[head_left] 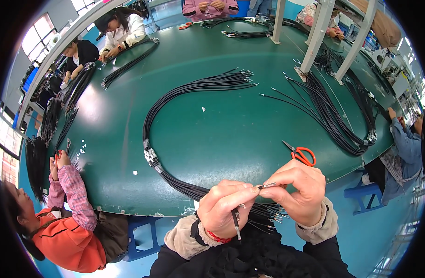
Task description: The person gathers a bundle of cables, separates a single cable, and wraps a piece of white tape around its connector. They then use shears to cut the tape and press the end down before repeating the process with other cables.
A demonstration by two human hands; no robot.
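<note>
My left hand [224, 204] grips a thin black cable [235, 220] near its end, the cable running down from my fist. My right hand [298, 187] pinches the small metal terminal [268, 186] at that cable's tip, so both hands meet over the near table edge. Just below my hands lie the loose ends of a big bundle of black cables [175, 99], which curves in a wide loop across the green table [231, 134]. Orange-handled scissors [301, 154] rest on the table just beyond my right hand.
A second cable bundle [333, 118] sweeps along the right side by grey frame posts [314, 37]. More bundles lie at the far left [129, 65] and back. Several seated people work around the table; one in orange [64, 231] sits at my left.
</note>
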